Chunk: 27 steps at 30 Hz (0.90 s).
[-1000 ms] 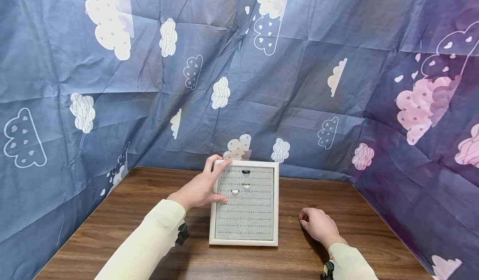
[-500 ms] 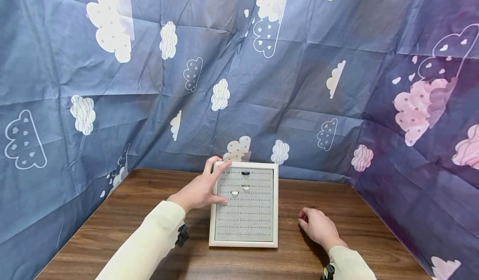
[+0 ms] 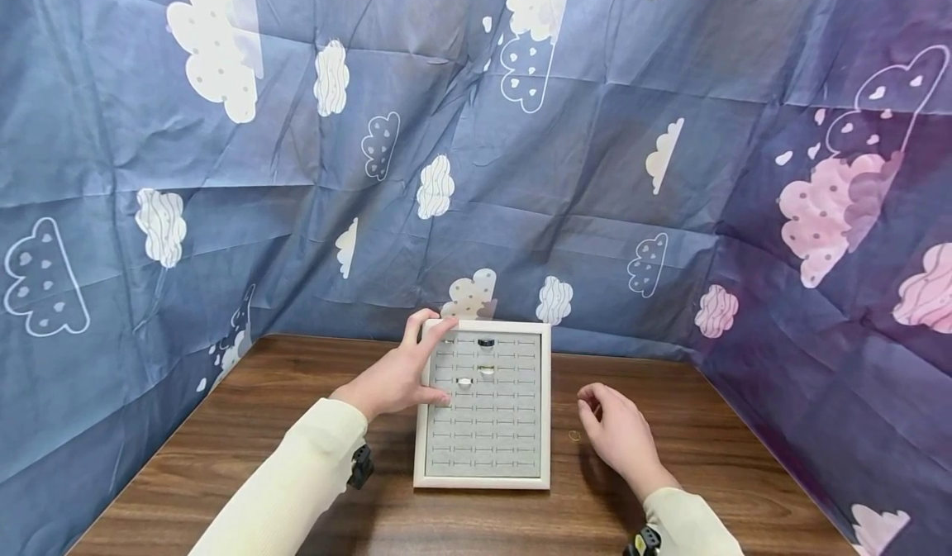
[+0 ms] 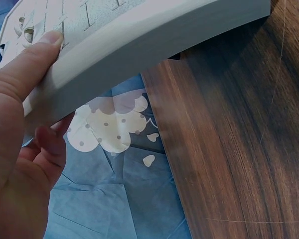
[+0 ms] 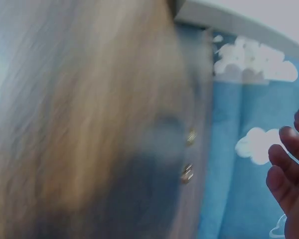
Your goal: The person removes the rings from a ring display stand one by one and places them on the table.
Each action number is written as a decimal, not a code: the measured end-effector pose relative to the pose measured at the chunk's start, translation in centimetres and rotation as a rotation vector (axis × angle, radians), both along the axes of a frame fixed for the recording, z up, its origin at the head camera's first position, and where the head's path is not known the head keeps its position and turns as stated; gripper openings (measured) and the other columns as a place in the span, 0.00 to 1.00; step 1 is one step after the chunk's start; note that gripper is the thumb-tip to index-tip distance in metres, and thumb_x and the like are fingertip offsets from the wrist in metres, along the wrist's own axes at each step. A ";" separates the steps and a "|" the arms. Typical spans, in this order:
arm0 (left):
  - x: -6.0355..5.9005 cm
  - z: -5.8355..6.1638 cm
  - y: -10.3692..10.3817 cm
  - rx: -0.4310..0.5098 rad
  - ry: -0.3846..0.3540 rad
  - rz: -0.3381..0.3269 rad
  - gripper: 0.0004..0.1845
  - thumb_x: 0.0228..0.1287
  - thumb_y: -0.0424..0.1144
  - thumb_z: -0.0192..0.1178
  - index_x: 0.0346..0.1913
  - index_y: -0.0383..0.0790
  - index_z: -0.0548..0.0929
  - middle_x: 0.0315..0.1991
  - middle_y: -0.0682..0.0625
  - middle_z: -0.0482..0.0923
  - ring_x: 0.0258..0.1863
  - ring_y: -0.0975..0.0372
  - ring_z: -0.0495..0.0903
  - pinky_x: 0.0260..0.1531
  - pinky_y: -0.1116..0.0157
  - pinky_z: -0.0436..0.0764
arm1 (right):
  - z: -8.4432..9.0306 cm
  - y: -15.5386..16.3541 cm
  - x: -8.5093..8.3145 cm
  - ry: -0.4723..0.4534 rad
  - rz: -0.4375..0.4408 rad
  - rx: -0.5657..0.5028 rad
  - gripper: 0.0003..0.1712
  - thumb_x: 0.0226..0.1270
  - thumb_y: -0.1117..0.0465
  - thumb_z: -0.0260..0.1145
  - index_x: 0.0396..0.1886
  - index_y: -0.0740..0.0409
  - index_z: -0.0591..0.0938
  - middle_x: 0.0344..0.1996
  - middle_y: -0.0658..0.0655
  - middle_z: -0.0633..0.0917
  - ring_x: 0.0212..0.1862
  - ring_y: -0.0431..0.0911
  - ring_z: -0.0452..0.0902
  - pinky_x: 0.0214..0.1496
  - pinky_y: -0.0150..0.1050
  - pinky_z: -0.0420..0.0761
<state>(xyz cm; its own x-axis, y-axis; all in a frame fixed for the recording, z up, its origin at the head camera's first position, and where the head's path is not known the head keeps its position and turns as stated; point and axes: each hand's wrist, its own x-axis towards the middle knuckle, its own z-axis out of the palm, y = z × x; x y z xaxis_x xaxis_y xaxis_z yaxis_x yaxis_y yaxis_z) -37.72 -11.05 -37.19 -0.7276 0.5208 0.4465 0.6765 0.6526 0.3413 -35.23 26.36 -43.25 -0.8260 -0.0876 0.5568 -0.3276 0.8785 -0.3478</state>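
Two hands are at work over a wooden surface [image 3: 260, 424] backed by a cloud-print cloth [image 3: 595, 168]. The left hand [image 3: 397, 374] grasps the far left edge of the ring tray [image 3: 424, 457], thumb on the padded top and fingers curled under the rim (the left wrist view shows that corner lifted slightly off the wood). Three rings [image 3: 464, 382] sit in slots in the tray's upper rows. The right hand [image 3: 613, 432] hovers released, fingers loosely bent and holding nothing, just beside a small gold ring [image 3: 574, 435] lying on the wood right of the tray. That ring is likely light, hard, smooth and prone to sliding or rolling; a fingertip pinch across the band should suit. The tray appears stiff and light; its frame edge is the sound place to hold.
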 end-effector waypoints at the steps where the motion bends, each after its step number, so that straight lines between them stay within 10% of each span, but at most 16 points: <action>1: 0.0 0.0 0.0 0.001 -0.003 0.001 0.62 0.55 0.43 0.85 0.86 0.53 0.53 0.79 0.41 0.46 0.30 0.61 0.80 0.40 0.63 0.84 | 0.3 -0.3 0.0 0.022 0.008 -0.012 0.03 0.73 0.64 0.69 0.42 0.54 0.87 0.30 0.48 0.83 0.34 0.43 0.78 0.37 0.41 0.76; 27: 0.1 -0.1 0.0 0.018 0.005 -0.003 0.63 0.55 0.43 0.85 0.86 0.53 0.53 0.79 0.40 0.46 0.32 0.61 0.80 0.41 0.62 0.84 | 4.1 -6.8 0.9 0.153 0.169 -0.044 0.07 0.67 0.66 0.74 0.43 0.55 0.87 0.31 0.48 0.83 0.33 0.39 0.77 0.38 0.38 0.78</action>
<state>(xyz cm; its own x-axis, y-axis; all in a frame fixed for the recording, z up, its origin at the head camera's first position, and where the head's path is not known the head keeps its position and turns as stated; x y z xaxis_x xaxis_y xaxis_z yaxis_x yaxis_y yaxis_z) -37.60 -11.10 -37.31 -0.7240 0.5145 0.4595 0.6799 0.6446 0.3495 -34.33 19.54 -39.17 -0.7075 -0.1902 0.6806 -0.5206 0.7916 -0.3200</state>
